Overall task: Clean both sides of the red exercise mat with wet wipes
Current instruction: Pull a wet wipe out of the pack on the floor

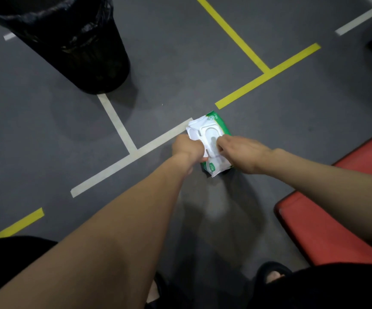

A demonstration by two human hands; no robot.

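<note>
Currently, the left hand (pixel 187 147) is gripping the near-left edge of the wet-wipe pack (pixel 211 143) with curled fingers, while the right hand (pixel 238 152) is pinching at the lid opening. The pack is lying on the grey floor (pixel 180 63); the red exercise mat (pixel 336 219) is lying to the right. Judged best practice: steady the pack, draw one wipe slowly.

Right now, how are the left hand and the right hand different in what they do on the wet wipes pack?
The left hand is curled, gripping the wet wipes pack at its left edge; the right hand reaches from the right with fingers on the white lid. The left hand looks like a fist; the right hand lies flatter. Both touch the pack on the grey floor.
</note>
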